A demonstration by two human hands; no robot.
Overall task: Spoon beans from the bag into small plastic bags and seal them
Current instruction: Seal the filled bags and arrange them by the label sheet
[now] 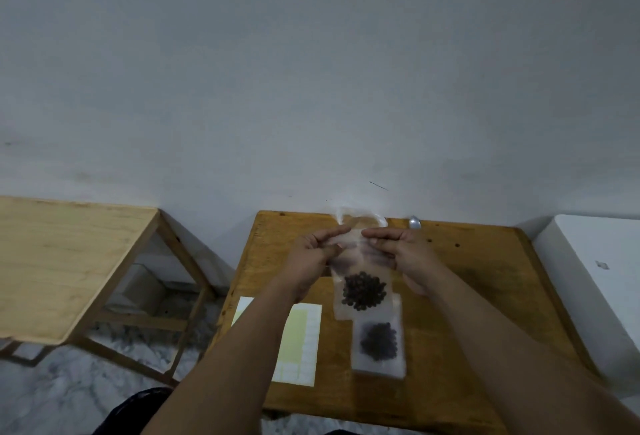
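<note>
Both hands hold one small clear plastic bag (362, 290) by its top edge above the wooden table (467, 282). Dark beans sit in the bag's lower half. My left hand (313, 254) pinches the top at the left, my right hand (401, 252) pinches it at the right. A second small bag of dark beans (379, 342) lies flat on the table just nearer to me. Behind the hands a larger clear bag (360, 218) shows at the table's far edge, mostly hidden. A metal spoon (414, 222) lies at the far edge, right of it.
A sheet of white and yellow labels (299, 341) lies on the table left of the bags. A lighter wooden table (62, 261) stands to the left across a gap. A white box-like surface (595, 282) adjoins the right side. The wall is directly behind.
</note>
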